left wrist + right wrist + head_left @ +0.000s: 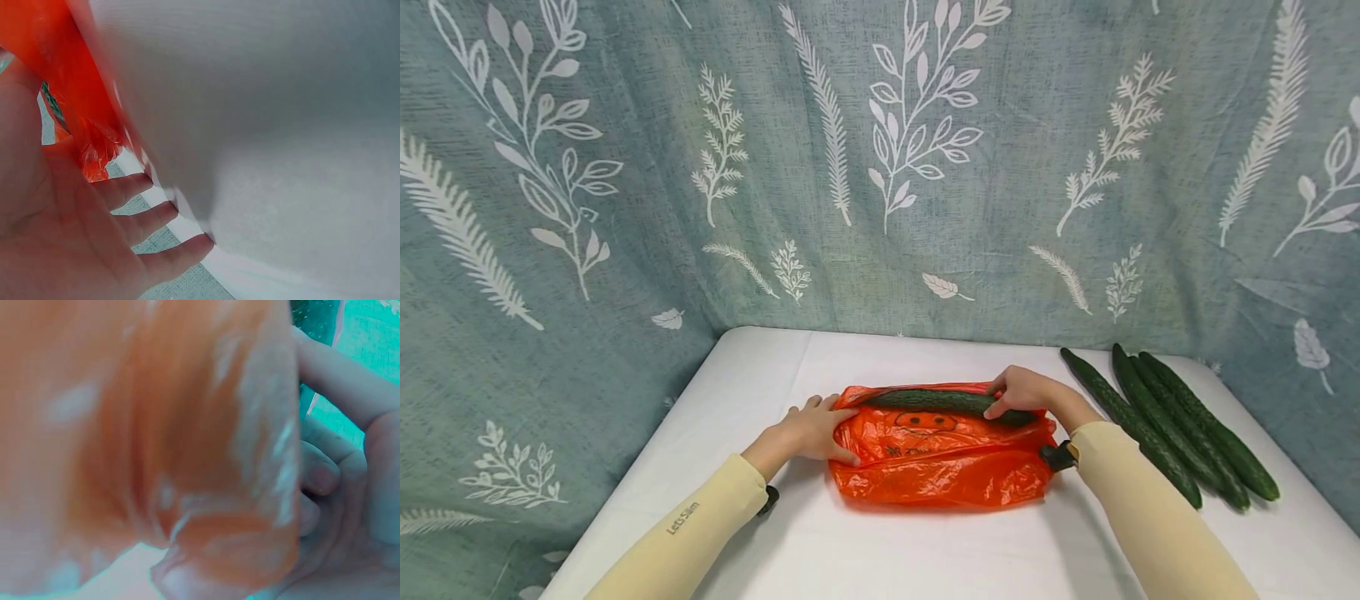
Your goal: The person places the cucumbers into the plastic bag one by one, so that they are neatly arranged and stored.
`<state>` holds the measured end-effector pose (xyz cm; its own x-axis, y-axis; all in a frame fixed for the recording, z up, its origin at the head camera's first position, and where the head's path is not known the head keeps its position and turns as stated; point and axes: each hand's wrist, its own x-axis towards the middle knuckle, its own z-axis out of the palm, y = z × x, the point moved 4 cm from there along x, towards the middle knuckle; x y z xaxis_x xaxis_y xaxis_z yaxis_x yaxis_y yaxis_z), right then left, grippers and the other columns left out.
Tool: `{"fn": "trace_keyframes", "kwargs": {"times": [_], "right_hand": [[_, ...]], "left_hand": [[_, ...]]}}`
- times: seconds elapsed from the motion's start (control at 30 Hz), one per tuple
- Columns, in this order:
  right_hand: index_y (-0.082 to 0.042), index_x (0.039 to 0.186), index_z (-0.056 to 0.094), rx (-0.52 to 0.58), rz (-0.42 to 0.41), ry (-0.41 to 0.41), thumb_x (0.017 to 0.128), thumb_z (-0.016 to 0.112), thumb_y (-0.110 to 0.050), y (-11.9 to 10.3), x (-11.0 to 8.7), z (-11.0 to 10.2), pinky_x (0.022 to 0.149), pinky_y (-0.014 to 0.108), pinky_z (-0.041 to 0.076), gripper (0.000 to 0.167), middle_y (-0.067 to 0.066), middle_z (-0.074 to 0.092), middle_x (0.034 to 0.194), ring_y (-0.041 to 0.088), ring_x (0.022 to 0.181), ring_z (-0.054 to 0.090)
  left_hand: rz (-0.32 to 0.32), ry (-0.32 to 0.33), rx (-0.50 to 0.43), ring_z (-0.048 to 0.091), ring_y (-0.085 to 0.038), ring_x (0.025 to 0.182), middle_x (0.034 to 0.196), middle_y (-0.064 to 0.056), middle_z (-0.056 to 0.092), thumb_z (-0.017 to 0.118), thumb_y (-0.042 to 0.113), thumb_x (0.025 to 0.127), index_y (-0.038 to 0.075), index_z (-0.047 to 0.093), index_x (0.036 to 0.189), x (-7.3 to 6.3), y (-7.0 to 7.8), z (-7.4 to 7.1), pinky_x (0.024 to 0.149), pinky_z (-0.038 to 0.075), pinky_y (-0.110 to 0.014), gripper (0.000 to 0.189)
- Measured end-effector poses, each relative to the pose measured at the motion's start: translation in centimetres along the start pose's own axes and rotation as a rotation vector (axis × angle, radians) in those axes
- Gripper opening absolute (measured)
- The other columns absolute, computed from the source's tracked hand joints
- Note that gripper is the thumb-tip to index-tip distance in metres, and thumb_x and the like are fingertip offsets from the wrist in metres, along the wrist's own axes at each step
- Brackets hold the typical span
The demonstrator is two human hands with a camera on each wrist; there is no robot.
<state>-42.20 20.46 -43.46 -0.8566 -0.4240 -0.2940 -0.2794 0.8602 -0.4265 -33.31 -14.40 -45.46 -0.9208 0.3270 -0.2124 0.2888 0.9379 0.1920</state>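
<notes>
A dark green cucumber (936,402) lies lengthwise across the mouth of a red plastic bag (943,483), with bag film behind and in front of it. Over the cucumber's right end, my right hand (1026,390) pinches it between thumb and fingers. In the right wrist view, blurred bag film (187,456) covers much of that grip, and curled fingers (320,475) show beside it. My left hand (812,429) rests at the bag's left end with fingers spread. The left wrist view shows its straight fingers (153,222) beside the red film (81,75).
Several more cucumbers (1180,417) lie side by side at the right of the white-covered table (752,367), just beyond my right forearm. A patterned green-grey curtain (850,167) hangs around the table's back and sides.
</notes>
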Motion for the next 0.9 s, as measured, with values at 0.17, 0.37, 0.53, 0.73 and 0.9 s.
{"fn": "trace_keyframes", "kwargs": {"times": [0.17, 0.37, 0.53, 0.73, 0.9], "right_hand": [[0.004, 0.119, 0.071, -0.004, -0.015, 0.014, 0.08, 0.084, -0.026, 0.7, -0.7, 0.3, 0.093, 0.048, 0.053, 0.051, 0.014, 0.073, 0.111, 0.022, 0.096, 0.066], [0.0, 0.118, 0.073, 0.041, -0.006, 0.045, 0.084, 0.082, -0.03, 1.5, -0.8, 0.6, 0.093, 0.046, 0.052, 0.046, 0.009, 0.075, 0.107, 0.019, 0.091, 0.064], [-0.001, 0.118, 0.074, 0.05, -0.009, 0.077, 0.085, 0.081, -0.031, 2.3, -0.7, 0.7, 0.088, 0.042, 0.052, 0.045, 0.008, 0.075, 0.104, 0.018, 0.089, 0.062], [-0.004, 0.114, 0.076, 0.068, -0.017, 0.122, 0.085, 0.08, -0.029, 2.5, -0.8, 0.8, 0.083, 0.038, 0.052, 0.039, 0.007, 0.075, 0.103, 0.017, 0.087, 0.061], [0.0, 0.119, 0.073, 0.053, 0.02, 0.169, 0.084, 0.082, -0.034, 2.5, -0.8, 0.3, 0.093, 0.048, 0.053, 0.05, 0.016, 0.074, 0.113, 0.022, 0.095, 0.064]], "left_hand": [[-0.001, 0.0, 0.006, 0.03, -0.041, 0.146, 0.163, -0.011, 0.03, 0.076, 0.066, 0.077, 0.03, 0.046, 0.153, -0.1, -0.1, 0.1, 0.111, 0.031, -0.067, 0.089], [0.002, -0.003, 0.003, 0.03, -0.042, 0.146, 0.163, -0.011, 0.03, 0.076, 0.065, 0.077, 0.029, 0.045, 0.153, -0.3, 0.0, 0.0, 0.111, 0.031, -0.067, 0.089], [0.009, -0.004, 0.008, 0.029, -0.042, 0.147, 0.163, -0.012, 0.03, 0.075, 0.066, 0.077, 0.029, 0.045, 0.153, -0.2, 0.0, 0.2, 0.111, 0.031, -0.067, 0.089], [0.012, 0.001, 0.022, 0.03, -0.042, 0.147, 0.164, -0.012, 0.03, 0.074, 0.068, 0.077, 0.029, 0.046, 0.152, -0.1, -0.1, 0.4, 0.111, 0.032, -0.067, 0.089], [0.005, 0.003, 0.029, 0.029, -0.041, 0.147, 0.164, -0.011, 0.029, 0.074, 0.068, 0.078, 0.029, 0.045, 0.153, 0.1, -0.2, 0.4, 0.111, 0.031, -0.067, 0.089]]}}
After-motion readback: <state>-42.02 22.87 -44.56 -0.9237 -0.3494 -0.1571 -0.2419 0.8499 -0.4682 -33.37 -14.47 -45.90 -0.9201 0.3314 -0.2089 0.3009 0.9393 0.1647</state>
